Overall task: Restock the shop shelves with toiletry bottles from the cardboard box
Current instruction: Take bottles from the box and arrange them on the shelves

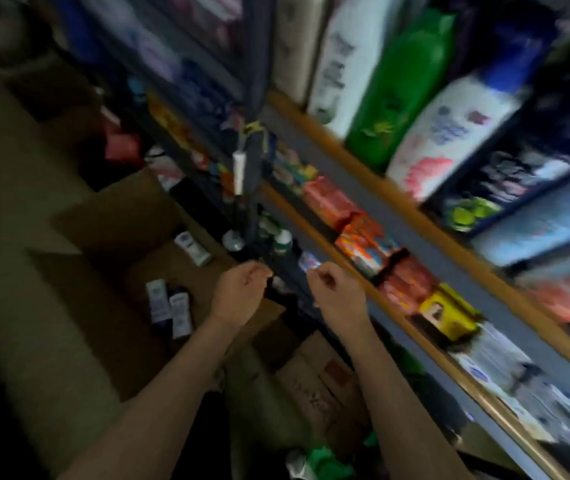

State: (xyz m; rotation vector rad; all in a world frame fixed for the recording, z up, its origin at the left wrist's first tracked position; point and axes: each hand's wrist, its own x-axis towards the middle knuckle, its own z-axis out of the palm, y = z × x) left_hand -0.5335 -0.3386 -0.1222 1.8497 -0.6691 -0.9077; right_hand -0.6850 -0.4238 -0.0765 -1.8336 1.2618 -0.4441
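Here, left hand (pixel 240 292) and right hand (pixel 335 296) loosely curled, holding nothing, just beside shelf edge (pixel 314 233); box (pixel 131 216) open below, white tubes (pixel 169 306) inside; picture blurred.

Two hands (pixel 242 289), one green bottle (pixel 397 88), two cardboard boxes (pixel 120 216).

- No text reads clearly — motion blur smears every label.
- The tall green plastic bottle (pixel 404 88) and white plastic bottle with pink flowers (pixel 449 133) carry printing, all illegible.

Dim, blurred shop corner: a dull olive floor (pixel 17 237) at left, beside a dark metal shelf upright (pixel 259 98).
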